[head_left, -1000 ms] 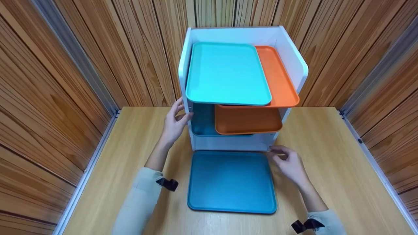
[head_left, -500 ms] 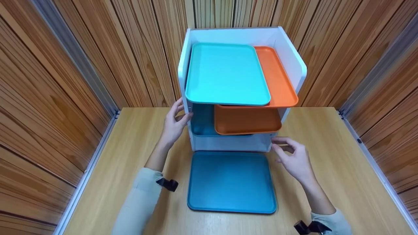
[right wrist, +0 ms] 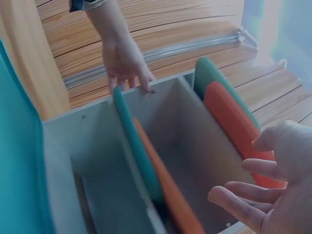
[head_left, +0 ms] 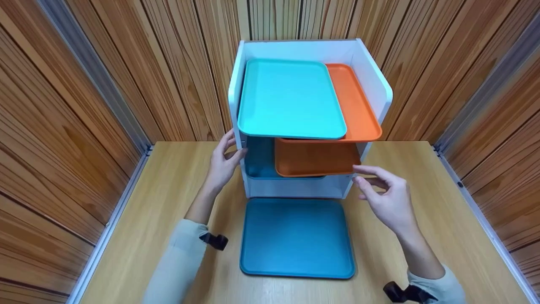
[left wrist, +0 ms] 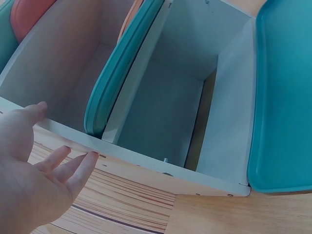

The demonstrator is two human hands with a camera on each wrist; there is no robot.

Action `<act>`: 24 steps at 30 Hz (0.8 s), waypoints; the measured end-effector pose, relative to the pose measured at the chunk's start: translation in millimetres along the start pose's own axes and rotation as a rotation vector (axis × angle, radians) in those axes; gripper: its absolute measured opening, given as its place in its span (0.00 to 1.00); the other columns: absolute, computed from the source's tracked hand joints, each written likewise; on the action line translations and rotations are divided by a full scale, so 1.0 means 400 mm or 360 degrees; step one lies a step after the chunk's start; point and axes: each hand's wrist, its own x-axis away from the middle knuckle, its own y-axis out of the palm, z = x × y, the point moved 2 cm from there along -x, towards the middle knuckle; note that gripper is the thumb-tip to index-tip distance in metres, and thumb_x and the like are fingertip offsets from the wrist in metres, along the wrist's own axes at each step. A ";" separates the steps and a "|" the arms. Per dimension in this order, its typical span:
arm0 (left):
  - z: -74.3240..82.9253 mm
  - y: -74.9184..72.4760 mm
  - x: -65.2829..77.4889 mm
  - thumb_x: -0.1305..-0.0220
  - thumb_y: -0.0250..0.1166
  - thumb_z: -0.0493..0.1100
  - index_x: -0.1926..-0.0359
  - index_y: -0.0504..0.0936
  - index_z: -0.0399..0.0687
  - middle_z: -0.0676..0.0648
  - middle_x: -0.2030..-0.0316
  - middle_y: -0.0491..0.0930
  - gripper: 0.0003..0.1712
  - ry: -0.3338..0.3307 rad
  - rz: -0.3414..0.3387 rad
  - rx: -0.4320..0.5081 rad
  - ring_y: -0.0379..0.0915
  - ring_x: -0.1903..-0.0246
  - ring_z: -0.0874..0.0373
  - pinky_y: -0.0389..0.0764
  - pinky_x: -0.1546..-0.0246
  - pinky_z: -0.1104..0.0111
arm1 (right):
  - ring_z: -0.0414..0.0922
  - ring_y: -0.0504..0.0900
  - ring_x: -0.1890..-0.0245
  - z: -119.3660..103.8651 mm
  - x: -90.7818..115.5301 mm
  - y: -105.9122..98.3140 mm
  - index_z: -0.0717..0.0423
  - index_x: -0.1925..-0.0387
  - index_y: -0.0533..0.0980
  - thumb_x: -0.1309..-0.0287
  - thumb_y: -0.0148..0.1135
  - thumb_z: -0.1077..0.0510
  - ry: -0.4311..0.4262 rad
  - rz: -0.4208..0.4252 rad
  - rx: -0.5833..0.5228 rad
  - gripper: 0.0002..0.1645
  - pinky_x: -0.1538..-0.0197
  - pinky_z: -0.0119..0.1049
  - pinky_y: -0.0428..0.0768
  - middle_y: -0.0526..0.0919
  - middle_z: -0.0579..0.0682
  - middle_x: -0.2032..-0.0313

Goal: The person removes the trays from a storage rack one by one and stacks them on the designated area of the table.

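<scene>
A white shelf unit [head_left: 295, 188] stands upright with trays on its top and middle levels. My left hand [head_left: 222, 162] holds its left side panel, thumb at the front edge and fingers along the outside. My right hand [head_left: 388, 198] is beside the right panel, fingers spread and slightly bent, with nothing in them. A turquoise tray [head_left: 293, 99] lies over an orange tray [head_left: 358, 105] on the top level. Below, a brown-orange tray [head_left: 318, 158] overlaps a blue tray [head_left: 260, 158]. Another blue tray [head_left: 297, 238] lies flat in front of the unit.
The unit's bottom compartment [left wrist: 161, 97] shows its inner walls in the left wrist view. A wooden table [head_left: 168, 177] carries everything. Wood-plank walls [head_left: 63, 105] rise at the back and both sides, with metal rails [head_left: 109, 228] along the table's side edges.
My right hand has risen along the right panel from its lower front corner toward the middle level and moved slightly right. The left hand keeps its hold; the trays stay put.
</scene>
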 end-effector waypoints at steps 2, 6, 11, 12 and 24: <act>-0.002 -0.002 0.000 0.14 0.63 0.42 0.12 0.64 0.57 0.38 0.20 0.74 0.37 -0.0005 0.0004 -0.0002 0.81 0.26 0.33 0.83 0.25 0.40 | 0.29 0.93 0.55 -0.018 -0.008 -0.006 0.66 0.39 0.87 0.26 0.67 0.73 -0.0032 0.0010 0.0000 0.17 0.60 0.30 0.94 0.91 0.24 0.50; -0.002 -0.003 0.001 0.14 0.63 0.43 0.11 0.63 0.58 0.39 0.20 0.74 0.37 -0.0008 0.0011 -0.0007 0.81 0.26 0.35 0.84 0.24 0.42 | 0.29 0.93 0.55 -0.057 -0.027 -0.012 0.67 0.39 0.87 0.26 0.67 0.73 -0.0117 0.0020 0.0015 0.18 0.58 0.26 0.92 0.90 0.21 0.49; 0.000 0.001 0.003 0.14 0.63 0.44 0.11 0.63 0.59 0.40 0.20 0.74 0.37 -0.0018 0.0026 -0.0006 0.82 0.26 0.36 0.84 0.25 0.43 | 0.29 0.92 0.50 -0.103 -0.049 -0.012 0.66 0.39 0.87 0.27 0.69 0.72 -0.0291 0.0097 0.0054 0.18 0.51 0.20 0.90 0.90 0.23 0.47; 0.000 0.002 0.004 0.14 0.63 0.44 0.11 0.63 0.59 0.40 0.20 0.73 0.37 -0.0013 0.0023 0.0000 0.82 0.26 0.35 0.84 0.25 0.43 | 0.29 0.91 0.48 -0.112 -0.052 -0.011 0.65 0.39 0.87 0.28 0.69 0.71 -0.0324 0.0119 0.0056 0.18 0.49 0.20 0.89 0.90 0.24 0.47; 0.000 0.005 0.007 0.14 0.63 0.43 0.12 0.64 0.57 0.40 0.21 0.75 0.36 0.0015 0.0020 0.0000 0.83 0.27 0.37 0.85 0.25 0.43 | 0.41 0.87 0.34 -0.166 -0.109 0.010 0.65 0.43 0.89 0.36 0.76 0.70 -0.0609 0.0189 0.0252 0.20 0.28 0.22 0.80 0.91 0.63 0.41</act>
